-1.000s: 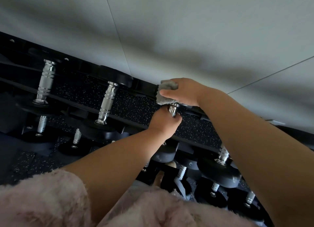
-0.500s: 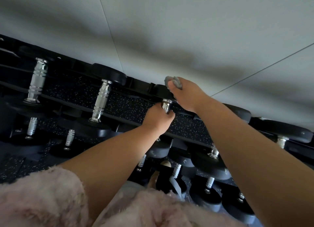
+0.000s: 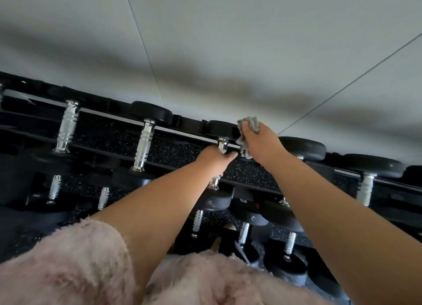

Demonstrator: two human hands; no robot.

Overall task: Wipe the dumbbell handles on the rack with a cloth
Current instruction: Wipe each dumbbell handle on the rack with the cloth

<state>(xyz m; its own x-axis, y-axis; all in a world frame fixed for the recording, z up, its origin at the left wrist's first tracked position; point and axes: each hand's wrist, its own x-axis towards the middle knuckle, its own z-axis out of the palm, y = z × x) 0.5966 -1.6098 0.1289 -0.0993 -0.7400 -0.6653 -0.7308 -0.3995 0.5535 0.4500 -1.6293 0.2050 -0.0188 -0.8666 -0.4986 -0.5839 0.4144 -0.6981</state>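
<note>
Okay, left hand [image 3: 214, 159] grips the chrome dumbbell handle [image 3: 222, 143] on the top tier of the rack [image 3: 175, 153]; right hand [image 3: 260, 144] clutches the bunched grey cloth [image 3: 250, 122] just right of that handle, near the dumbbell's far head.

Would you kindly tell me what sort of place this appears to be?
Probably a gym's free-weight area: rows of chrome-handled black dumbbells sit on a tiered rack, with speckled rubber matting behind. The right hand grips a grey cloth.
</note>
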